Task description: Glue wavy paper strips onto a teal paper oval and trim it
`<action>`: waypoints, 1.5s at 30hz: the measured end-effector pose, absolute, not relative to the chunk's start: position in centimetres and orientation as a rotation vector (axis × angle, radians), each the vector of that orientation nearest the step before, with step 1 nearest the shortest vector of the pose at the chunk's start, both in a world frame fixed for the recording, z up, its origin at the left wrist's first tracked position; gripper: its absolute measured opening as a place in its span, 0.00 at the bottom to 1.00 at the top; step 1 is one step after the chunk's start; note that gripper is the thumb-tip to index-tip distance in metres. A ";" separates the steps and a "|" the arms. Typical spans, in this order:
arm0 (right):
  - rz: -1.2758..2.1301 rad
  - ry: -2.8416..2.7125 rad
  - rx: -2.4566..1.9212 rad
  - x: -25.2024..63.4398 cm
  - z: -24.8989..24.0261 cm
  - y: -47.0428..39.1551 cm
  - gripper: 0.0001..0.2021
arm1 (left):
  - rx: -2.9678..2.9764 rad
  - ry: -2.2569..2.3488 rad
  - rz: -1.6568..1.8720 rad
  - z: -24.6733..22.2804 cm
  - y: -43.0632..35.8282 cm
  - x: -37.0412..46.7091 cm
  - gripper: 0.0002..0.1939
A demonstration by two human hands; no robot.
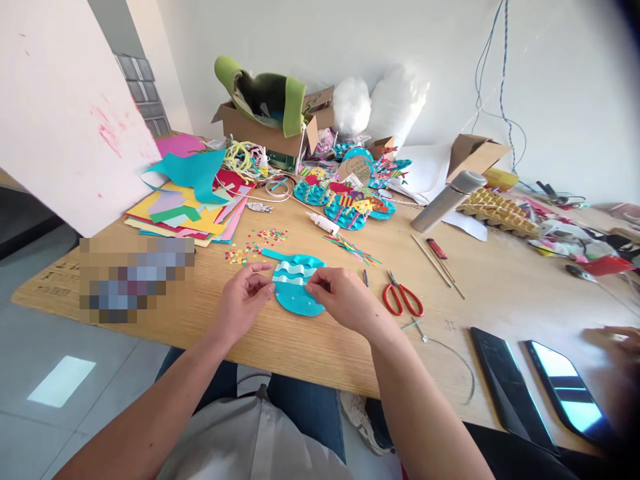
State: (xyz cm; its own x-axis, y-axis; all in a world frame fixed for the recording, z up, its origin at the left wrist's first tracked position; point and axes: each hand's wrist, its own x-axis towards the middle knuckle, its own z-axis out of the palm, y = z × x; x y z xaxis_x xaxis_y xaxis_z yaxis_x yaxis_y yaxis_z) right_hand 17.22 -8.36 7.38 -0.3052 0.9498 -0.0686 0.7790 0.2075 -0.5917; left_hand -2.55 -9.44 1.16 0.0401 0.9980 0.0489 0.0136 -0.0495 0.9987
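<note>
A round turquoise felt piece [300, 305] with a tab lies flat on the table in front of me. Pale wavy ribbon strips [290, 281] cross its upper half, and small light dots mark the lower half. At its left edge is my left hand [243, 297], fingers curved, with index finger and thumb apart and nothing visible between them. My right hand [345, 297] is closed in a pinch over the right end of the lower strip. Its fingertips partly hide what they grip.
Colored confetti [245, 253], a white glue bottle [324, 223], thin paper strips [353, 248] and red-handled scissors [403, 297] surround the felt. Felt sheets [200, 207] are stacked left; a grey flask [447, 200] and phones [513, 387] are right. Another person's hand [625, 339] shows far right.
</note>
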 end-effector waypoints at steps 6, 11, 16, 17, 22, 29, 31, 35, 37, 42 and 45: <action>0.853 -2.162 -1.619 17.3 6.0 -7.1 0.10 | 1.562 1.312 1.262 -0.5 -9.3 -4.2 0.16; 0.906 -2.210 -1.635 17.5 4.9 -7.0 0.10 | 2.157 1.474 1.294 -1.0 -10.6 -5.1 0.14; 0.917 -2.242 -1.657 17.4 4.7 -7.0 0.10 | 2.451 1.444 1.166 -0.8 -10.8 -4.7 0.22; 0.917 -2.247 -1.658 17.3 4.7 -7.0 0.11 | 2.476 1.444 1.135 -0.8 -10.8 -4.6 0.23; 0.901 -2.248 -1.655 17.1 4.4 -7.0 0.12 | 2.528 1.457 1.020 -1.1 -10.7 -4.6 0.24; 0.877 -2.193 -1.656 17.1 3.8 -6.8 0.11 | 2.516 1.477 1.037 -0.9 -10.8 -4.6 0.24; 0.876 -2.180 -1.660 17.0 3.8 -6.7 0.11 | 2.518 1.482 1.036 -0.9 -10.8 -4.6 0.24; 0.876 -2.155 -1.687 16.9 3.9 -6.8 0.12 | 2.545 1.489 0.983 -1.0 -10.9 -4.6 0.25; 0.883 -2.151 -1.697 16.8 3.9 -6.8 0.12 | 2.553 1.496 0.961 -1.1 -11.0 -4.6 0.25; 0.880 -2.166 -1.714 16.5 4.1 -6.8 0.12 | 2.561 1.522 0.934 -1.1 -11.0 -4.6 0.24; 0.862 -2.177 -1.740 16.4 4.1 -6.8 0.12 | 2.566 1.521 0.923 -1.1 -10.9 -4.5 0.24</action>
State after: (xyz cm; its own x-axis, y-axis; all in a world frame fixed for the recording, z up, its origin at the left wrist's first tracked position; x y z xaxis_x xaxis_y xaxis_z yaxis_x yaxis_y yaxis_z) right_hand 16.39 -6.83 4.13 -0.2720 0.9450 -0.1817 0.8133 0.1249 -0.5683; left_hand -4.52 -10.93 -1.13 0.3508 0.8060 0.4768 0.7948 -0.5255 0.3035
